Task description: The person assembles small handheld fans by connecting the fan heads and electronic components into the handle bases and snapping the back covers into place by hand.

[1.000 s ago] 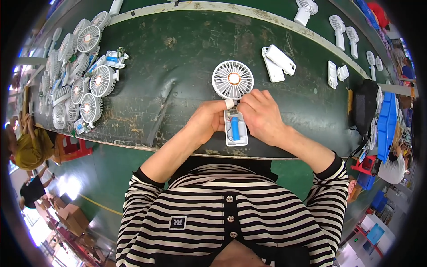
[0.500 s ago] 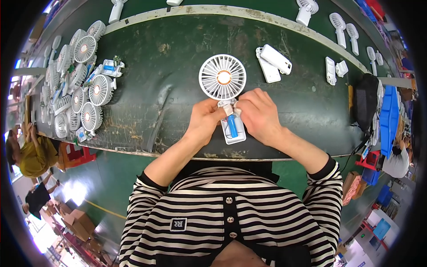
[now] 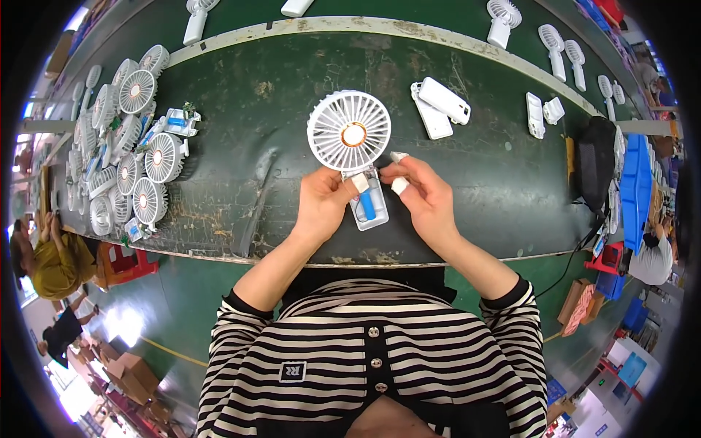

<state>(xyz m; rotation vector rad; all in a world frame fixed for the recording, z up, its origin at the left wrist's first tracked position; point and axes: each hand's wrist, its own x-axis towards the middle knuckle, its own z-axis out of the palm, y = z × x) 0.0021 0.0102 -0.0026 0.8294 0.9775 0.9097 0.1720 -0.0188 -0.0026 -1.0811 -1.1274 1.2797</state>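
Note:
My left hand (image 3: 326, 201) grips a white handheld fan (image 3: 349, 131) at its neck, with the round grille pointing away from me. Its handle is opened, and a blue cylindrical battery (image 3: 367, 205) shows inside the handle shell (image 3: 374, 219). Just right of the handle is my right hand (image 3: 426, 199), its thumb and fingers apart, nothing visible between them. White covers wrap some fingertips, on the left thumb and on the right thumb and a finger. Beyond the right hand lie two white handle shells (image 3: 442, 104), one leaning on the other.
A pile of white fans (image 3: 131, 146) with open handles fills the table's left side. Two small white casing parts (image 3: 536, 115) lie at the right, near a black bag (image 3: 595, 168). More fans (image 3: 504, 22) stand past the pale strip (image 3: 365, 25). Other people sit at both sides.
The fan has shifted slightly left and tilted in my left hand. My right hand has come away from the handle, and its fingers have parted.

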